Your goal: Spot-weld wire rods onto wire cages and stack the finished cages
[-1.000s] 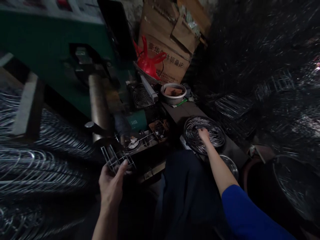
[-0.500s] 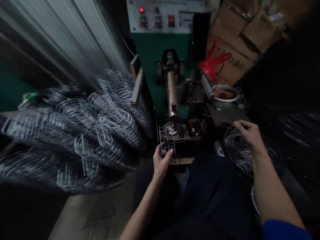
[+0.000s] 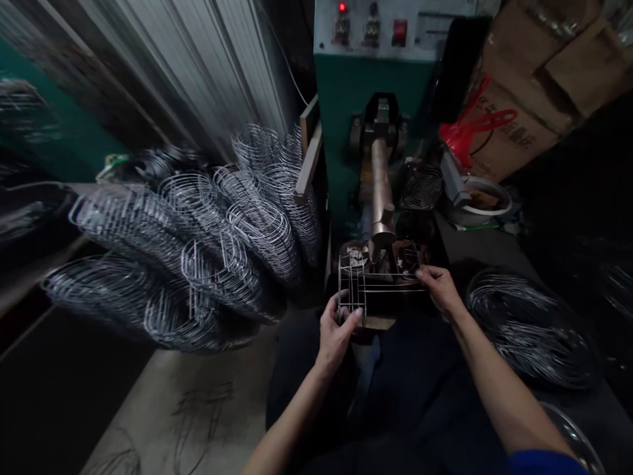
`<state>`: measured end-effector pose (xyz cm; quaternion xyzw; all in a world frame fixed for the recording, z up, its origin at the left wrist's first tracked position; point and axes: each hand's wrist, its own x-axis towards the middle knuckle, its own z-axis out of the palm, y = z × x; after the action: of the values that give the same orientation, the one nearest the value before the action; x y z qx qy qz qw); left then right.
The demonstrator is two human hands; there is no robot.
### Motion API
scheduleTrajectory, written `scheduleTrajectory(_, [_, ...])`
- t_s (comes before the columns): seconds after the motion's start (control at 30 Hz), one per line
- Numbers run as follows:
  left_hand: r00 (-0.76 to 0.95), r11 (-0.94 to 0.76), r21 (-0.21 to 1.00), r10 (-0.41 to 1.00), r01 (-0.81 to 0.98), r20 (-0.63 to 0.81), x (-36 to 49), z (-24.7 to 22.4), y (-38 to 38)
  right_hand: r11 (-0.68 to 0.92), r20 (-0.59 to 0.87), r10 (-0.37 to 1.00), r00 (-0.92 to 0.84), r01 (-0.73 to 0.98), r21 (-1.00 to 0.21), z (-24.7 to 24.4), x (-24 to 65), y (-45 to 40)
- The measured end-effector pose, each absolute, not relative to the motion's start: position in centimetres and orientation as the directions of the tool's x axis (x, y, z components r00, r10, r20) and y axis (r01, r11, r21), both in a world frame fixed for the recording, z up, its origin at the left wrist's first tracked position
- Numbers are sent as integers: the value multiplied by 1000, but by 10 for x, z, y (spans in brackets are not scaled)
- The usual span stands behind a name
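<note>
My left hand [image 3: 337, 328] grips a small wire frame [image 3: 352, 290] with rounded ends and thin crossbars, thumb on its near end. Thin straight wires reach rightward from the frame. My right hand [image 3: 439, 285] pinches the right end of a thin wire [image 3: 395, 274], level with the frame. Just beyond the hands, a metal electrode arm [image 3: 382, 191] of a green machine [image 3: 341, 138] points down, its tip close above the frame's far side. Whether tip and wire touch, I cannot tell.
Stacks of bent wire frames [image 3: 262, 231] fill the left side. Wire bundles [image 3: 529, 330] lie at the right. A round container [image 3: 487, 198], red plastic [image 3: 459, 135], a small fan [image 3: 420, 187] and cardboard boxes [image 3: 534, 99] are behind. A control panel [image 3: 380, 33] shows a red light.
My right hand has moved left from above the wire bundle, bringing the wire's end beside the frame. My left hand still holds the frame. The camera view has shifted left.
</note>
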<state>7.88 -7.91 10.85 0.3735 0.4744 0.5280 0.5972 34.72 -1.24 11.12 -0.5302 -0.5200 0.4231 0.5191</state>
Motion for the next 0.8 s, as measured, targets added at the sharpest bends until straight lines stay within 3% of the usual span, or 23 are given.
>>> scheduleTrajectory(0.8, [-23, 132, 948, 989, -289, -144, 98, 103, -51, 73, 91, 977, 192, 96, -993, 104, 357, 14])
